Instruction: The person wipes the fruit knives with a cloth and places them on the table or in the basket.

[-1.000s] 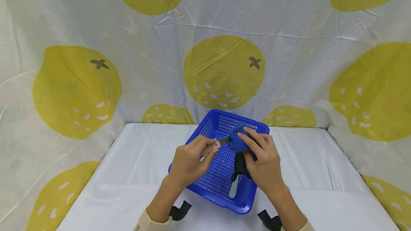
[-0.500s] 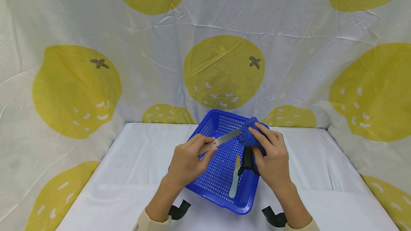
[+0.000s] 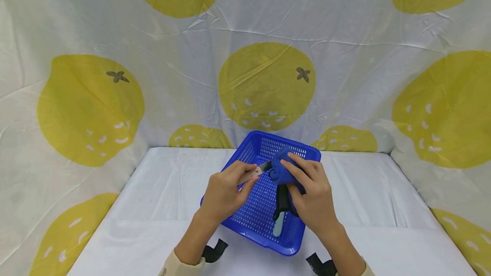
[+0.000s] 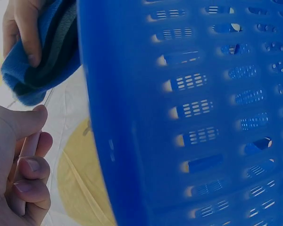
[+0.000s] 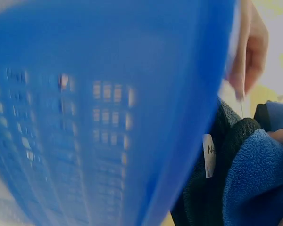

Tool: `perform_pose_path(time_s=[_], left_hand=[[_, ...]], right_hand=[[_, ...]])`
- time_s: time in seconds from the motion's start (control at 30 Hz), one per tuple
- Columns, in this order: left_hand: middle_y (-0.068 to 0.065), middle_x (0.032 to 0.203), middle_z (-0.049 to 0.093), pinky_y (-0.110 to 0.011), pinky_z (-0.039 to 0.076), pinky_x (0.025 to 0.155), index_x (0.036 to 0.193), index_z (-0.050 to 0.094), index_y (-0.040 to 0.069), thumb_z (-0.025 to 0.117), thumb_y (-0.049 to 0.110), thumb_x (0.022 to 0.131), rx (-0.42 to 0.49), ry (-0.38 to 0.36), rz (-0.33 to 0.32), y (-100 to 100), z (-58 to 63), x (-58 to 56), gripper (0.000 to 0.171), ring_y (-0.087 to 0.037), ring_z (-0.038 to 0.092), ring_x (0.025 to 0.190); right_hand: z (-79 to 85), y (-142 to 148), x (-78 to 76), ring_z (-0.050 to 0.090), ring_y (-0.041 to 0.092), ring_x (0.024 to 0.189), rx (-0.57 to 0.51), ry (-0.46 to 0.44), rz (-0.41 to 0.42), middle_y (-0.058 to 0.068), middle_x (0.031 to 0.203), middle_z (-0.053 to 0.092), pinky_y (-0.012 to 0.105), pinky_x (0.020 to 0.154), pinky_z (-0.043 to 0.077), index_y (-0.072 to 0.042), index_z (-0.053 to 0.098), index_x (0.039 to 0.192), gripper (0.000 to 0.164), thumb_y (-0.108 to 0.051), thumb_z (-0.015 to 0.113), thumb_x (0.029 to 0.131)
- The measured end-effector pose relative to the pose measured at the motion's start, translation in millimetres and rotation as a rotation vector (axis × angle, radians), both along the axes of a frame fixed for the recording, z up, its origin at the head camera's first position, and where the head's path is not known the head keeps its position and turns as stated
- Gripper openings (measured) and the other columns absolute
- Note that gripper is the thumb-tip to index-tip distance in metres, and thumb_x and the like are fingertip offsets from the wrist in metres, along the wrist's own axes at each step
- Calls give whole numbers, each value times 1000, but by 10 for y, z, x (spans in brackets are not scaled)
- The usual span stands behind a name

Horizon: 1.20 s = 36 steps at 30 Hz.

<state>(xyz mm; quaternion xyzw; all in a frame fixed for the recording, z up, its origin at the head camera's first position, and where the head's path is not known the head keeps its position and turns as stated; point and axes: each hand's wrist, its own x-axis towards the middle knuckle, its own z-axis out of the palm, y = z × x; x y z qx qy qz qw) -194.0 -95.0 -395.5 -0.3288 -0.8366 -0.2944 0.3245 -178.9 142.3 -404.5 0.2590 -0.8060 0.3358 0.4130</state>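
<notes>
"Right hand [image 3: 312, 193] and blue cloth [image 3: 281, 172] have shifted left since half a second ago, covering more of the knife [image 3: 252, 173]."

"And the grip?"

"Left hand [image 3: 227, 190]: fingers pinching the knife's pale handle. The right fingers grasp the cloth over the blade's end, all above the blue basket [image 3: 258, 241]."

"How would they handle?"

"Knife probably light, stiff and sharp, so best held by its handle; cloth seemingly soft, so thick folds should shield the fingers."

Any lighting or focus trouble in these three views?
Head: fairly even light, knife and cloth readable; left wrist: dim, basket filling much of the frame; right wrist: basket wall blurred, upper right corner washed out, cloth texture legible.
</notes>
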Motion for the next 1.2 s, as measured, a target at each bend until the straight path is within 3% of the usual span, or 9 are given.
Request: perform_pose_path(time_s=[0.2, 0.37, 0.67, 0.93, 1.2], left_hand=[[-4, 104, 75, -21, 61, 72, 114, 71, 7, 80, 14, 91, -15, 34, -8, 14, -21, -8, 25, -14, 76, 86], [-4, 102, 74, -21, 61, 71, 114, 70, 7, 81, 9, 88, -28, 51, 1, 21, -32, -2, 28, -14, 76, 83], [-4, 98, 73, -19, 59, 65, 111, 70, 6, 82, 7, 85, -63, 90, 6, 28, -21, 2, 29, -12, 75, 78], [-3, 100, 74, -16, 56, 60, 112, 71, 8, 80, 13, 90, -70, 75, 2, 24, 6, 5, 24, -11, 72, 71], [-3, 102, 74, -18, 58, 64, 110, 70, 7, 79, 18, 92, -46, 61, -16, 12, 19, 11, 23, -12, 74, 73]], right_hand=[[-19, -147, 75, 59, 28, 113, 46, 16, 51, 4, 139, 67, 31, 96, 55, -19, 73, 129, 53, 3, 77, 82], [-34, -200, 92, 59, 28, 111, 72, 19, 83, 5, 139, 67, 43, 87, 57, -18, 73, 130, 53, 4, 77, 81], [-38, -225, 104, 59, 26, 111, 92, -28, 75, 6, 140, 66, 46, 87, 57, -17, 73, 130, 52, 3, 76, 82], [-29, -177, 72, 59, 27, 109, 83, -17, 33, 6, 138, 67, 47, 86, 59, -17, 74, 127, 48, 2, 77, 83], [2, -74, 32, 59, 28, 112, 67, -19, -22, 6, 139, 66, 46, 90, 58, -18, 74, 127, 50, 4, 77, 83]])
